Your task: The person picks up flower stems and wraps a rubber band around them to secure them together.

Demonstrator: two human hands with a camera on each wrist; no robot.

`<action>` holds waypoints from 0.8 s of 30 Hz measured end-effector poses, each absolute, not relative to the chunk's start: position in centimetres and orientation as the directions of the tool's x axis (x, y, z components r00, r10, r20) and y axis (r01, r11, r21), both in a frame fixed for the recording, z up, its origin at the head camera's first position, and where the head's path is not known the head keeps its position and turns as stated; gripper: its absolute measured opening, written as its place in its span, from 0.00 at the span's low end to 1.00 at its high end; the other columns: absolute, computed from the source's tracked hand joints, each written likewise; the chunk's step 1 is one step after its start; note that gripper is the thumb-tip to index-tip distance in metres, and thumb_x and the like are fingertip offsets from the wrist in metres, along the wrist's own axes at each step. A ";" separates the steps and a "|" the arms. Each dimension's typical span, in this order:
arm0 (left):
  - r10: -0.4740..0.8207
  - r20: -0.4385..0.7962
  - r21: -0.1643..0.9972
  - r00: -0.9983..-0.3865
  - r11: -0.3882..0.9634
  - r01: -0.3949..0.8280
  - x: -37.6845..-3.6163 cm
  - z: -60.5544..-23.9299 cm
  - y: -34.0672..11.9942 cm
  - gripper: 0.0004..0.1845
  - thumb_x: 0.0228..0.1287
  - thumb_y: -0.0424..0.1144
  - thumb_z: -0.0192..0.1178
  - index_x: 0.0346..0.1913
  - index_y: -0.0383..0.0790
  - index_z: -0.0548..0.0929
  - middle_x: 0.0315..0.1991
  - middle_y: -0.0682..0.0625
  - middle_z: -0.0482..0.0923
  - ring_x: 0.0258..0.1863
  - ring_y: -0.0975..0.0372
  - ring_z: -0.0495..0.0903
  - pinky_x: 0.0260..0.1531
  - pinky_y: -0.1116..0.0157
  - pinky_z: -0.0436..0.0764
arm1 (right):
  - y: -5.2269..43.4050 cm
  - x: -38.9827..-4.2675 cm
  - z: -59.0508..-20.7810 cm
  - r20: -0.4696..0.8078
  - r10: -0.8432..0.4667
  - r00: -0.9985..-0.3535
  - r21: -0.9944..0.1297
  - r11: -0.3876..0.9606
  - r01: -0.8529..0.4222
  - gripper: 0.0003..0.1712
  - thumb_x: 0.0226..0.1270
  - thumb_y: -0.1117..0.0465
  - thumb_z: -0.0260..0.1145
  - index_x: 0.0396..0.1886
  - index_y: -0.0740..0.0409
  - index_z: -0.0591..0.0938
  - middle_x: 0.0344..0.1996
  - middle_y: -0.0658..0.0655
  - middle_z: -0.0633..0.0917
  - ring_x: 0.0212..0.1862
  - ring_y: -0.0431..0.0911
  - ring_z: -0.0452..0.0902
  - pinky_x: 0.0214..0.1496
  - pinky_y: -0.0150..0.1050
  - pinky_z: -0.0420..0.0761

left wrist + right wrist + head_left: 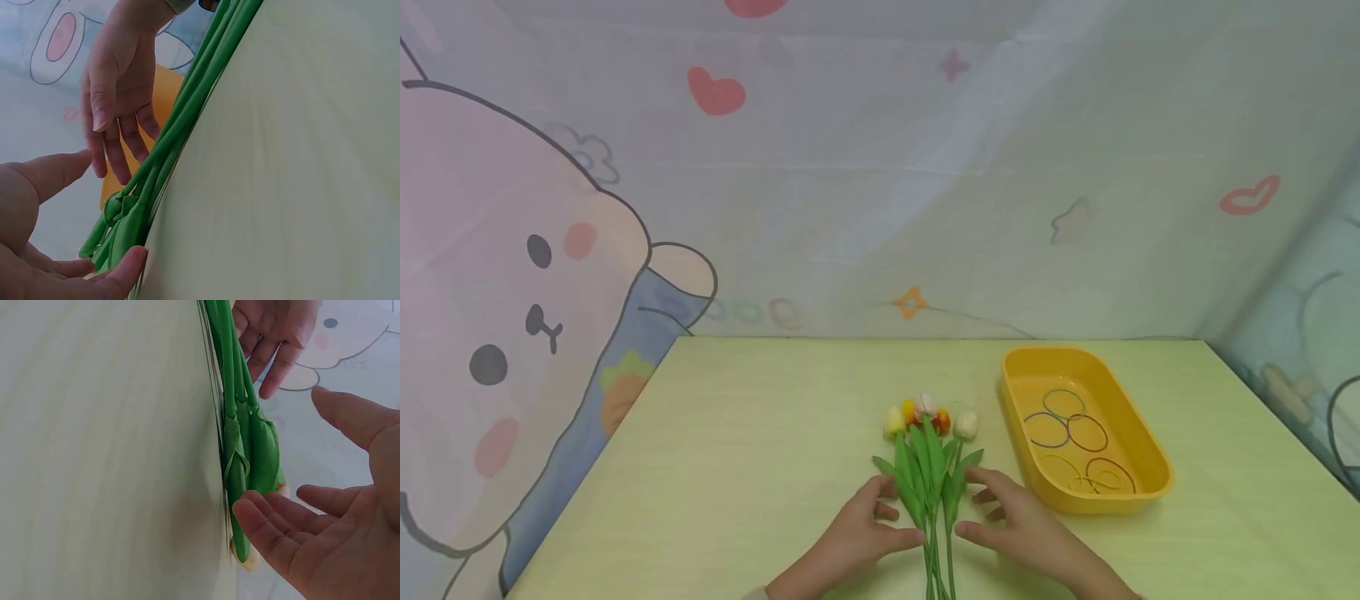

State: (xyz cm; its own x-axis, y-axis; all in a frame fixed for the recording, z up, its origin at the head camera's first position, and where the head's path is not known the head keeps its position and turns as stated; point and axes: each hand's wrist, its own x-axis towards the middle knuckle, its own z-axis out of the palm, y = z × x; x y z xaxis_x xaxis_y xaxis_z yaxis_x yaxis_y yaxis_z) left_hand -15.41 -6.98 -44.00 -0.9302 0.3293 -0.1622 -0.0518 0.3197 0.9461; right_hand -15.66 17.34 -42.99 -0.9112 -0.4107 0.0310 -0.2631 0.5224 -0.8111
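A small bunch of tulips (pixel 931 467) with green stems and leaves lies on the table, its white, yellow, pink and orange-red heads pointing away from me. To its left, my left hand (pixel 876 527) has thumb and fingers spread, fingertips at the leaves. My right hand (pixel 1017 527) flanks the other side, fingers loosely bent beside the leaf of a white tulip (pixel 966 426). Neither hand grips the stems (pixel 181 119). In the right wrist view, the right fingertips (pixel 247 515) are close against a green leaf (pixel 265 453); whether they touch it is hard to tell.
A yellow tray (pixel 1138 442) stands on the pale table (pixel 737 442) to the right of the flowers. Several thin coloured rings, including a blue ring (pixel 1047 430) and a red ring (pixel 1087 433), lie inside. A printed cloth (pixel 865 208) hangs behind the table.
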 end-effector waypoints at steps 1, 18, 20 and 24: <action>0.329 -0.157 0.946 -0.931 0.321 -0.046 -15.5 -44.0 -6.9 0.44 0.53 0.42 0.73 0.67 0.28 0.63 0.58 0.38 0.70 0.49 0.51 0.75 0.38 0.55 0.82 | 17.3 -15.7 -43.0 0.020 -0.410 -0.912 -0.813 0.524 -0.253 0.39 0.61 0.48 0.70 0.66 0.62 0.69 0.61 0.64 0.74 0.52 0.54 0.76 0.48 0.40 0.80; 0.308 -0.115 0.935 -0.944 0.356 0.002 -16.1 -44.2 -5.5 0.43 0.45 0.35 0.76 0.64 0.26 0.67 0.54 0.35 0.71 0.42 0.52 0.79 0.33 0.59 0.82 | 16.8 -16.6 -43.9 -0.101 -0.456 -0.884 -0.904 0.413 -0.110 0.42 0.56 0.58 0.74 0.64 0.75 0.67 0.57 0.72 0.74 0.42 0.48 0.78 0.32 0.35 0.80; 0.312 -0.119 0.937 -0.943 0.351 -0.002 -16.3 -44.2 -5.4 0.43 0.44 0.34 0.76 0.64 0.27 0.66 0.53 0.36 0.71 0.40 0.53 0.79 0.32 0.59 0.82 | 16.7 -16.6 -44.0 -0.110 -0.459 -0.882 -0.913 0.398 -0.093 0.42 0.56 0.58 0.74 0.64 0.76 0.67 0.58 0.73 0.74 0.41 0.47 0.78 0.31 0.35 0.80; 0.335 -0.121 0.946 -0.934 0.324 -0.006 -16.6 -44.3 -5.0 0.41 0.43 0.30 0.76 0.63 0.31 0.69 0.53 0.35 0.70 0.36 0.56 0.81 0.31 0.61 0.84 | 16.4 -16.7 -44.2 -0.113 -0.458 -0.882 -0.921 0.381 -0.080 0.43 0.56 0.58 0.74 0.65 0.75 0.66 0.59 0.75 0.72 0.38 0.47 0.79 0.30 0.35 0.80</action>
